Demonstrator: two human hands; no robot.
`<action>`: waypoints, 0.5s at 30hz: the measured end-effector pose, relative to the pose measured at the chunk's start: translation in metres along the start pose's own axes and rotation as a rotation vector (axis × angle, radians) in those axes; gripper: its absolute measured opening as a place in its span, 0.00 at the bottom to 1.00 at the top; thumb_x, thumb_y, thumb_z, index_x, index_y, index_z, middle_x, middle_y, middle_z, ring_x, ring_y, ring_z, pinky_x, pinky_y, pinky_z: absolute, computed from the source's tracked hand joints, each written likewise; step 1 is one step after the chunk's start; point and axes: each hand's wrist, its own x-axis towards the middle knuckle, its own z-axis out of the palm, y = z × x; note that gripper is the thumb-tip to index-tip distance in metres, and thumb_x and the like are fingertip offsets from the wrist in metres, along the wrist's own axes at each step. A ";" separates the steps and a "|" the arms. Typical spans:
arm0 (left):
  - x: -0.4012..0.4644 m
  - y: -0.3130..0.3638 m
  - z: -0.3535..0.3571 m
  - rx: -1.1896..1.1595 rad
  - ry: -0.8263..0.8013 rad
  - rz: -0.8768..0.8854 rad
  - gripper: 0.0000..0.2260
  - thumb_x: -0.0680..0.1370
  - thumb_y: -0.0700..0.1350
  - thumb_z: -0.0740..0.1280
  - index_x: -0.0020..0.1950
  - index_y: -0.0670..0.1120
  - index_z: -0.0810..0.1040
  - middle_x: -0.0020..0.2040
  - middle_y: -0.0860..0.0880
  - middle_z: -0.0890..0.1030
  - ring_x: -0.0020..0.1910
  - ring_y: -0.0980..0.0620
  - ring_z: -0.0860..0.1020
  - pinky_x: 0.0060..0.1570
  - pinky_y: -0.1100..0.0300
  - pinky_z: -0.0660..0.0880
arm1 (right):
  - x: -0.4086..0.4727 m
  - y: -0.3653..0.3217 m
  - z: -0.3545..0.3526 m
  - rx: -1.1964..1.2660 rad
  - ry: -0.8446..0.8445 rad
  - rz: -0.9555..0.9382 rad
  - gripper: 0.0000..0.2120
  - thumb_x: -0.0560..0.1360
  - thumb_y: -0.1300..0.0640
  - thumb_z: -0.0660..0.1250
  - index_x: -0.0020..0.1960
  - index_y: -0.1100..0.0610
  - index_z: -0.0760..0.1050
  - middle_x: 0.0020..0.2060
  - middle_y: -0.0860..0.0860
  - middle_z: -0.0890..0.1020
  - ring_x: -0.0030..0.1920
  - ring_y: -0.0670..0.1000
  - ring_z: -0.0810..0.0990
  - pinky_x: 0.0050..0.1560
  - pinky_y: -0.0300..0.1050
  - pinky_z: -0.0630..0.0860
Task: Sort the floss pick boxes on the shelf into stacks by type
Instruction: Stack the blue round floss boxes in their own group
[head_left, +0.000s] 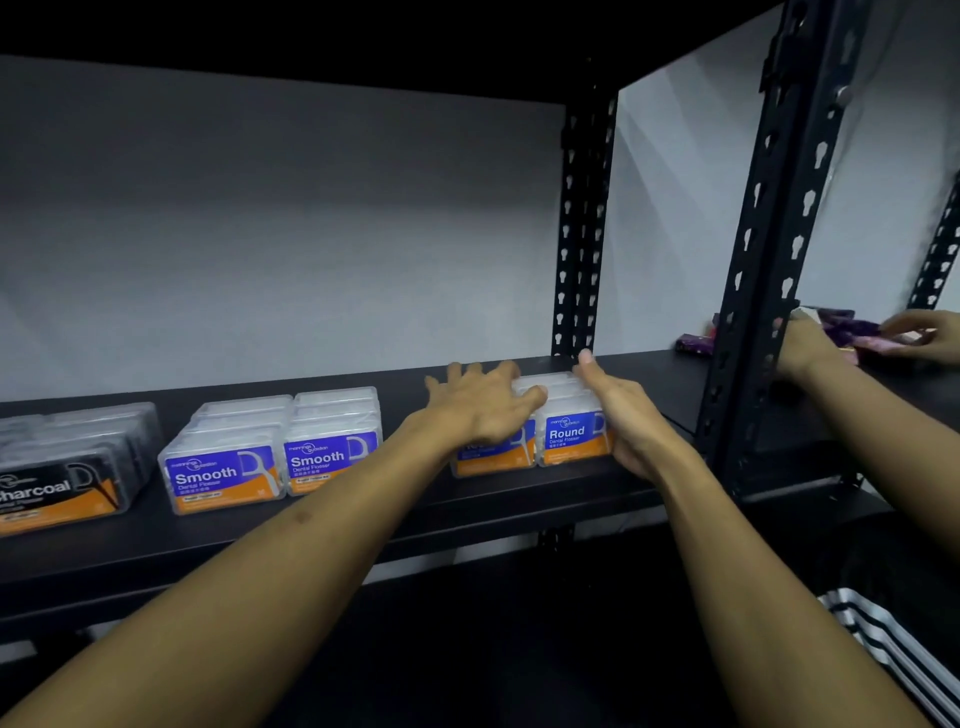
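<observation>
Fingers (511, 376) of both hands press Round boxes (571, 436) together

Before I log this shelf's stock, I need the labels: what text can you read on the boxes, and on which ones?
"Charcoal" (first letter cut off): black box, far left.
"Smooth", "Dental Flosser": two blue boxes.
"Round", "Dental Flosser": blue box beside the right hand.
Box under the left hand: label covered.
Brand line, small print and orange bands: too blurred to read.

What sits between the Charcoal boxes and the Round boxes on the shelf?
Head view: two side-by-side stacks of Smooth boxes sit between the Charcoal boxes and Round boxes.
</observation>
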 end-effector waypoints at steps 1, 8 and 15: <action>-0.001 -0.001 -0.001 0.000 0.011 0.005 0.29 0.79 0.68 0.50 0.75 0.55 0.64 0.73 0.42 0.69 0.75 0.39 0.61 0.71 0.31 0.53 | -0.007 0.001 0.002 0.042 -0.009 0.009 0.24 0.78 0.37 0.61 0.59 0.56 0.76 0.45 0.52 0.87 0.43 0.51 0.87 0.45 0.49 0.84; -0.020 -0.006 -0.020 -0.483 0.255 0.058 0.34 0.78 0.71 0.44 0.75 0.53 0.68 0.74 0.46 0.71 0.72 0.46 0.68 0.68 0.49 0.63 | -0.010 0.002 -0.005 0.146 0.037 -0.046 0.41 0.75 0.30 0.57 0.76 0.59 0.65 0.70 0.57 0.74 0.59 0.53 0.82 0.64 0.60 0.76; -0.043 -0.011 0.005 -0.777 0.324 -0.202 0.29 0.82 0.61 0.55 0.79 0.48 0.59 0.78 0.46 0.63 0.74 0.46 0.66 0.60 0.55 0.66 | -0.013 0.000 -0.001 0.050 -0.004 -0.036 0.40 0.74 0.31 0.59 0.73 0.59 0.67 0.44 0.48 0.87 0.50 0.52 0.86 0.59 0.58 0.79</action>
